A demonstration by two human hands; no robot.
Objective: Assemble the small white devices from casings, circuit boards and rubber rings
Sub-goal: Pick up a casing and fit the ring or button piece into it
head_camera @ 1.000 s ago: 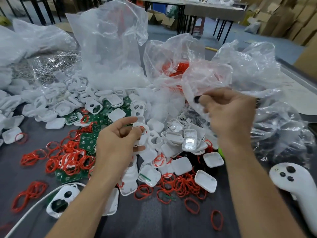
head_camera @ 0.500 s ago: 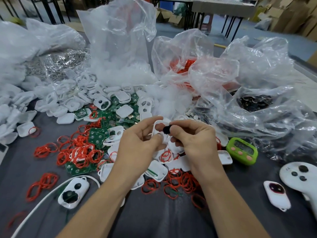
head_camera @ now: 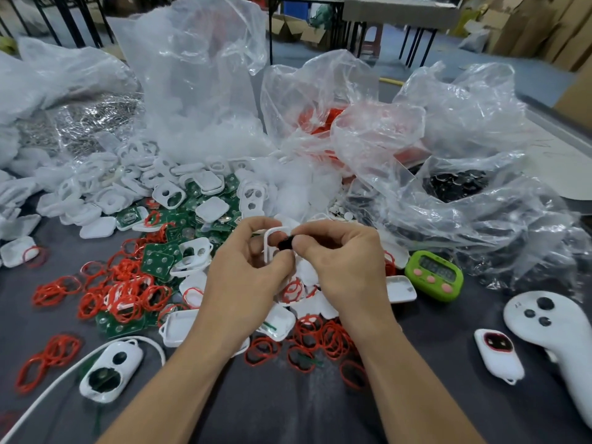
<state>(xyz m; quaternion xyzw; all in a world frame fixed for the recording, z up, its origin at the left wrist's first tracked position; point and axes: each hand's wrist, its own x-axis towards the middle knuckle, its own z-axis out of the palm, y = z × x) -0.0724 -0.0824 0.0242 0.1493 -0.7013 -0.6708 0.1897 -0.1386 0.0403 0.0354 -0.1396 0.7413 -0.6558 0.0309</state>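
My left hand (head_camera: 246,277) holds a white casing (head_camera: 271,241) upright above the middle of the table, fingers curled round it. My right hand (head_camera: 346,264) pinches a small black part (head_camera: 284,244) against the casing's opening. Below and behind the hands lie loose white casings (head_camera: 173,195), green circuit boards (head_camera: 157,261) and red rubber rings (head_camera: 121,293). An assembled white device (head_camera: 498,354) with a red-rimmed window lies at the right; another white casing (head_camera: 110,370) with two holes lies at the lower left.
Clear plastic bags (head_camera: 448,161) of parts stand along the back and right. A green timer (head_camera: 435,275) sits right of my hands, a white controller (head_camera: 554,328) at the far right. A white cable (head_camera: 57,376) runs across the lower left of the dark table (head_camera: 288,411).
My right hand came down from the plastic bag with the small black part and met the casing in my left hand; both hands now work together at the centre.
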